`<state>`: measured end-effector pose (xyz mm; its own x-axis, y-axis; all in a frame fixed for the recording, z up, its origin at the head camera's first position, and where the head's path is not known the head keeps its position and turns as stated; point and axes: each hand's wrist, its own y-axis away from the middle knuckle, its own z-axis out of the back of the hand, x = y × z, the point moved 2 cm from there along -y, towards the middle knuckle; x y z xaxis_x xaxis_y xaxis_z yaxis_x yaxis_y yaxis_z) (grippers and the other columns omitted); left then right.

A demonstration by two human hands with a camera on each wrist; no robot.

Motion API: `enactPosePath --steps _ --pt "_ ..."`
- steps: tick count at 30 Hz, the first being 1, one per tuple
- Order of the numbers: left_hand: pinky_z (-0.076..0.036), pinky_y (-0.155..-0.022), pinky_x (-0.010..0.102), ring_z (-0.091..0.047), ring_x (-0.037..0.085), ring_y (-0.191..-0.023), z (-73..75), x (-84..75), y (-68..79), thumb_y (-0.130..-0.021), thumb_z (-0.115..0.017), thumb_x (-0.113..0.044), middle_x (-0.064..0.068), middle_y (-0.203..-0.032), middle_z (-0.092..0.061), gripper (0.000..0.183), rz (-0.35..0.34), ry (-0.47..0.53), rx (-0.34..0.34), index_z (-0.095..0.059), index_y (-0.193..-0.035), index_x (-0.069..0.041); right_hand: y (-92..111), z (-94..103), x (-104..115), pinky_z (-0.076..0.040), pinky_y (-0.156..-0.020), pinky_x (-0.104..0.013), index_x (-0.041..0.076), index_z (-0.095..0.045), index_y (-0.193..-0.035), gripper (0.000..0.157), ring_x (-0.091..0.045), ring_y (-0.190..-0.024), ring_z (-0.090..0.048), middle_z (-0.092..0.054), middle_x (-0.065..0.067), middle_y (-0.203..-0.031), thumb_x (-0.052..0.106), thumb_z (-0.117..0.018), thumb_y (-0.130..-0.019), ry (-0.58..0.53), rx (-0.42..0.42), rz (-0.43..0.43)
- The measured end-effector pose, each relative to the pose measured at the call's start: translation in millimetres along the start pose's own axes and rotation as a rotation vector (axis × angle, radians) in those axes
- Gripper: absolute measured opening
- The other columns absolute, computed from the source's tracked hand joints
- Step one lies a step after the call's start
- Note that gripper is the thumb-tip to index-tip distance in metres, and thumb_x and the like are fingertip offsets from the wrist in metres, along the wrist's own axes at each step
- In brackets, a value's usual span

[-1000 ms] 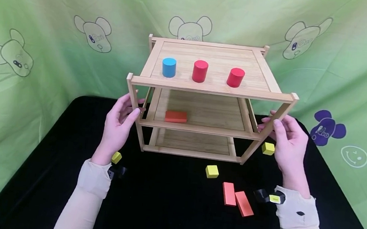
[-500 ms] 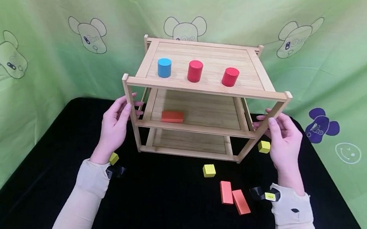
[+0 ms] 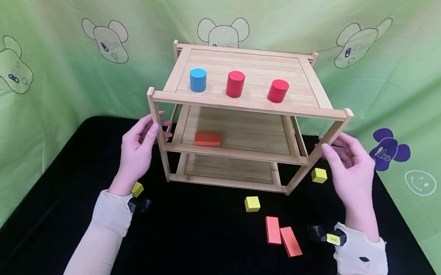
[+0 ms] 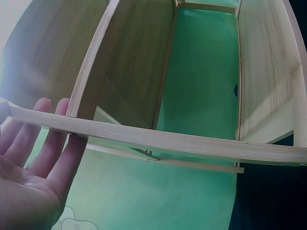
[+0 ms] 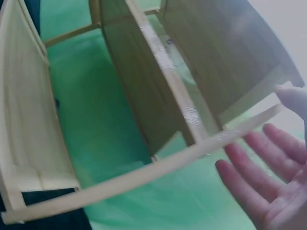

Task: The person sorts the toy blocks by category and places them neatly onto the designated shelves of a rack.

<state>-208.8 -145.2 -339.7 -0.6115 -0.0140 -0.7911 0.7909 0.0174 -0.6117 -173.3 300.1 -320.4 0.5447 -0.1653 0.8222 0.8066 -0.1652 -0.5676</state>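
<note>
A light wooden three-tier shelf (image 3: 235, 154) stands in the middle of the head view. My left hand (image 3: 136, 151) holds its front left post, thumb in front and fingers (image 4: 53, 153) behind. Beside the front right post is my right hand (image 3: 351, 173); in the right wrist view its fingers (image 5: 254, 177) are spread and apart from the post, with the thumb close to it. On the top tier stand a blue cylinder (image 3: 198, 80), a taller red cylinder (image 3: 235, 84) and a shorter red cylinder (image 3: 278, 91). One orange-red block (image 3: 207, 139) lies on the middle tier.
Yellow cubes lie on the black cloth: one in front of the shelf (image 3: 252, 204), one by the right post (image 3: 319, 175), one partly hidden by the left wrist (image 3: 137, 189). Two flat red blocks (image 3: 273, 230) lie at front right. A green curtain (image 3: 149, 9) hangs behind.
My right hand has loosened from the right post and shifted slightly to the right. My left hand remains at the left post. The shelf and blocks keep their places.
</note>
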Motion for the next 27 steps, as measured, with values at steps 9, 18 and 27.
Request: enactPosePath --steps 9,18,27 --pt "-0.060 -0.083 0.039 -0.073 0.032 -0.089 1.4 3.0 -1.3 -0.108 -0.050 -0.011 0.025 -0.117 -0.068 0.033 -0.002 0.013 0.000 -0.060 -0.137 0.003 1 13.2 21 -0.054 -0.083 -0.015 -0.005 -0.063 -0.133 0.043 -0.014 -0.098 -0.070 -0.072 -0.010 -0.115 -0.007 -0.071 -0.091 0.108 -0.047 0.015" --pt "-0.060 -0.083 0.043 -0.073 0.033 -0.088 -0.2 6.2 -2.3 -0.108 -0.051 -0.011 0.022 -0.115 -0.070 0.033 -0.002 0.010 -0.004 -0.061 -0.136 0.004 6 16.3 34 -0.052 -0.087 -0.014 -0.002 -0.062 -0.135 0.046 -0.013 -0.103 -0.069 -0.071 -0.007 -0.118 -0.006 -0.071 -0.091 0.298 -0.012 0.009" --pt "-0.059 -0.084 0.045 -0.073 0.033 -0.089 2.0 5.9 -0.7 -0.108 -0.051 -0.012 0.022 -0.115 -0.070 0.034 0.005 -0.001 -0.005 -0.061 -0.137 0.003 19 24.2 33 -0.048 -0.085 -0.007 0.007 -0.061 -0.140 0.050 0.000 -0.105 -0.065 -0.068 0.015 -0.118 0.003 -0.075 -0.092 0.493 0.097 -0.057"
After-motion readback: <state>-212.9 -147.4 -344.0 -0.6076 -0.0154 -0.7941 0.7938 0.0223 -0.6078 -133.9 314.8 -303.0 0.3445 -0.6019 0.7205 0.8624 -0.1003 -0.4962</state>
